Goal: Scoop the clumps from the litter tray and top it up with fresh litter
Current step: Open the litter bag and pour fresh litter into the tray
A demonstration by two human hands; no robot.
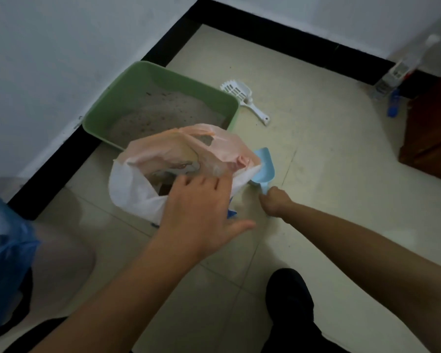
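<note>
A green litter tray [227,98] with grey litter stands against the wall in the corner. In front of it sits an open bag of litter [135,184], white with a pinkish plastic liner at its mouth. My left hand [201,207] is spread over the bag's near edge, fingers straight and touching the plastic. My right hand [275,201] grips the handle of a light blue scoop [264,169], whose bowl lies beside the bag's right side. A white slotted scoop [242,95] lies on the floor to the right of the tray.
A bin lined with a blue bag [3,240] stands at the left. A spray bottle [392,77] and a blue object stand by the far wall at right, next to a brown wooden cabinet [430,128]. My dark shoe [288,296] is at the bottom.
</note>
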